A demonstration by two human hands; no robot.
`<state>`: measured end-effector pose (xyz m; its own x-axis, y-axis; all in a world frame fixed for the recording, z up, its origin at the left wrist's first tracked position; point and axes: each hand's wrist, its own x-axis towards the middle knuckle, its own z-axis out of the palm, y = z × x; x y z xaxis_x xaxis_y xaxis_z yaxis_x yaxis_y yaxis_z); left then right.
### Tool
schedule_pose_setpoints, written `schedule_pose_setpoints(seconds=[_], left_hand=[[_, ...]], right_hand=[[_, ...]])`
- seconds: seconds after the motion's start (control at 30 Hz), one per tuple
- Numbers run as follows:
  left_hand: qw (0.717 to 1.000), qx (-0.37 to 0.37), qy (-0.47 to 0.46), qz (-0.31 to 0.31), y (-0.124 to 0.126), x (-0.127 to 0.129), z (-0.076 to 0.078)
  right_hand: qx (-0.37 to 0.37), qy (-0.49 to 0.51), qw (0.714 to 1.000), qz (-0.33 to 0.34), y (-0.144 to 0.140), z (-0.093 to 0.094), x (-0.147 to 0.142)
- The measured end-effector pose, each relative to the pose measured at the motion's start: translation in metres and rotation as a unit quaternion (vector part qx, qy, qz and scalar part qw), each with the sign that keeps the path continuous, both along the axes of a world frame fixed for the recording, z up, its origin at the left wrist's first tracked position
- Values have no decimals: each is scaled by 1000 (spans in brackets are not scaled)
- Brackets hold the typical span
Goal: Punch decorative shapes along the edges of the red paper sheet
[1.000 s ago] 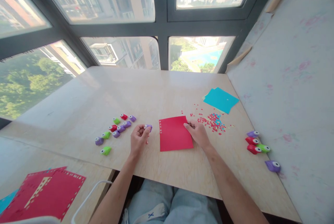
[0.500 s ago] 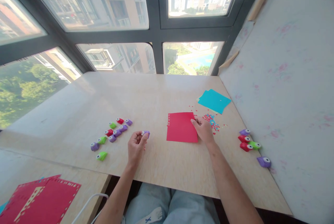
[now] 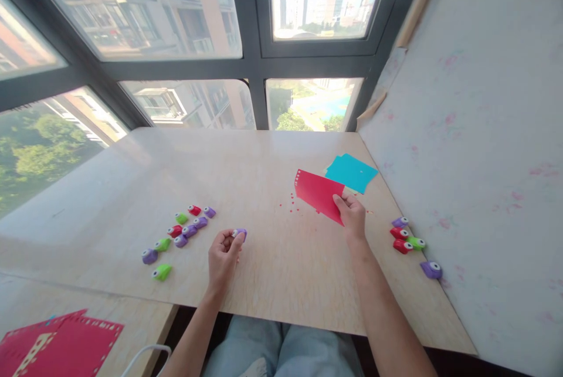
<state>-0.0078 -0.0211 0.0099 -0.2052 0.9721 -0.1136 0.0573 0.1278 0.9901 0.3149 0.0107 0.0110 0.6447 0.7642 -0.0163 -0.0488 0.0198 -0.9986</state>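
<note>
My left hand [image 3: 225, 257] is closed round a small purple craft punch [image 3: 240, 234] just above the table's near middle. Pinched at its right edge, a red sheet of paper [image 3: 319, 192] is held up and tilted by my right hand [image 3: 352, 213]. A row of small holes runs along the sheet's left edge. Tiny red paper cut-outs [image 3: 292, 202] are scattered on the table below and left of the sheet. The sheet and my right hand hide most of the other cut-outs.
Several purple, red and green punches [image 3: 190, 230] lie at left; another group [image 3: 407, 239] sits by the right wall. Blue sheets [image 3: 352, 173] lie at the back right. Punched red sheets [image 3: 65, 345] and a white cable [image 3: 147, 350] are at the lower left.
My right hand has lifted the red sheet off the table and tilted it, uncovering small red cut-outs. My left hand still holds the purple punch. The whole view has shifted slightly.
</note>
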Motion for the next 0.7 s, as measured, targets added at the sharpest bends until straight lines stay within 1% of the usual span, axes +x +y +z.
schedule_pose_setpoints(seconds=[0.17, 0.27, 0.37, 0.47, 0.53, 0.6, 0.67, 0.7], left_hand=[[1000, 5, 11, -2, 0, 0, 0], [1000, 2, 10, 5, 0, 2, 2], [1000, -10, 2, 21, 0, 4, 7], [998, -30, -17, 50, -1, 9, 11], [994, -37, -45, 90, -3, 17, 15], [987, -39, -81, 130, -6, 31, 21], [984, -38, -115, 132, -11, 50, 31], [984, -34, -128, 116, -14, 62, 37]], right_hand=[[-31, -28, 999, 13, -3, 0, -6], [-31, -44, 998, 31, -2, -4, -6], [-37, -77, 994, 68, 1, -10, -7], [-52, -117, 988, 87, 2, -12, -12], [-52, -125, 985, 105, 2, -10, -19], [-39, -119, 981, 145, 1, -7, -29], [-27, -127, 974, 188, 0, -4, -41], [-20, -133, 970, 201, -1, -3, -46]])
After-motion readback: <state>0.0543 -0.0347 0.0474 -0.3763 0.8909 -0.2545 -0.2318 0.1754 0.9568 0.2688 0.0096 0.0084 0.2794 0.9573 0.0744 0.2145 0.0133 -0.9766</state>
